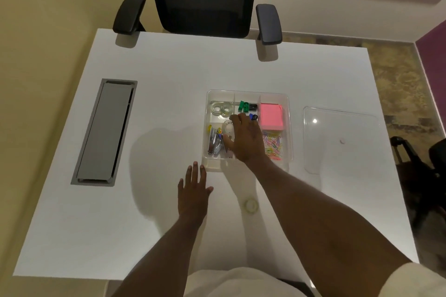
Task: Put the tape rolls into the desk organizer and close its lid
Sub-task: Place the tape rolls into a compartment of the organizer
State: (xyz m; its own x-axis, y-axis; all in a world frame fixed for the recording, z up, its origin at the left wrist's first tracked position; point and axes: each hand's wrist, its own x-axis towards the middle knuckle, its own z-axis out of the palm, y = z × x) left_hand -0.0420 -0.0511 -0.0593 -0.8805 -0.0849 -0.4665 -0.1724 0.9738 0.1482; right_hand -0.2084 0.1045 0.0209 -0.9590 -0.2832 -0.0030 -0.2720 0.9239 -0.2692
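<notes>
Reaching into clear desk organizer (287, 128), right hand (246, 137) fingers clamped on tape roll (228, 126), two tape rolls (221, 108) in back-left compartment, one roll (251, 205) on bench (169, 67), lid (337, 137) off beside, left hand (193, 190) flat, fingers apart.

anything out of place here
One tape roll lies on the desk, outside the organizer, between the arms. The lid is off, flat to the organizer's right. Nothing looks spilled or broken.
</notes>
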